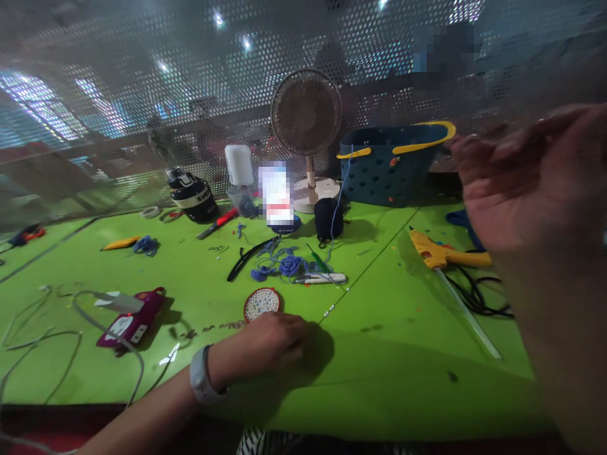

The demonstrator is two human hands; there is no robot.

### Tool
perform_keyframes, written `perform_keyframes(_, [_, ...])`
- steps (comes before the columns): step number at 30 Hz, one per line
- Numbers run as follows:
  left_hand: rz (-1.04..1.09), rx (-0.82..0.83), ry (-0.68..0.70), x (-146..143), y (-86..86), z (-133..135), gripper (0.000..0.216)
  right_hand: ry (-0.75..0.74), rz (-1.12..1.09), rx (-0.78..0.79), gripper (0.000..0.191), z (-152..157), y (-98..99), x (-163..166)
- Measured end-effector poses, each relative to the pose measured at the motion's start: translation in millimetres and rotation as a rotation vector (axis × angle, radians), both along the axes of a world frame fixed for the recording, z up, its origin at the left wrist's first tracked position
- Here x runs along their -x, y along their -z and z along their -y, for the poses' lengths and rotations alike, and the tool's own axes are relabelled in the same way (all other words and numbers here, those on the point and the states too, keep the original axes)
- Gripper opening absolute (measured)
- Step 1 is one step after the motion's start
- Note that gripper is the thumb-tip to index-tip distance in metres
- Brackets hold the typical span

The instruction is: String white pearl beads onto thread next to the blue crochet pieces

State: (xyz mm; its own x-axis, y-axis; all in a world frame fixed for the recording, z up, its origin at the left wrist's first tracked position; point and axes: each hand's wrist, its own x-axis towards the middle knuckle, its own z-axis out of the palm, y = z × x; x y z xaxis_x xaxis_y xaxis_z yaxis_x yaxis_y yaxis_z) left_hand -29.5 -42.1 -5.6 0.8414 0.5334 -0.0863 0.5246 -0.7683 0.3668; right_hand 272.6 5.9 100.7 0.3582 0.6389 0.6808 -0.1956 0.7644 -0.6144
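My left hand, with a pale watch on the wrist, is low over the green table beside a round red-rimmed dish of white beads. Its fingers are curled together, and what they hold is hidden. Just beyond them, a few small white beads appear in a line; any thread through them is too fine to make out. Raised high at the right is my right hand, blurred, fingers bent inward with the tips close together. Whatever it pinches is too small to tell.
Blue crochet pieces, a white-handled tool and dark yarn lie mid-table. A yellow glue gun with its cable is at right. Behind stand a fan, basket and bottle. A cabled maroon device lies left.
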Motion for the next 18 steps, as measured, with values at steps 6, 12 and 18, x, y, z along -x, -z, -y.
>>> perform_keyframes(6, [0.017, 0.013, 0.001, 0, 0.3, 1, 0.014, 0.018, 0.085, 0.007, 0.037, 1, 2.7, -2])
perform_keyframes(12, [0.019, 0.009, 0.0, -1, -0.8, 1, 0.013, 0.012, 0.039, 0.012, 0.039, -4, 6.7, -5])
perform_keyframes(18, [-0.024, 0.04, -0.001, -2, -3.7, -1, 0.013, -0.221, 0.237, 0.295, 0.02, -7, 26.4, -7])
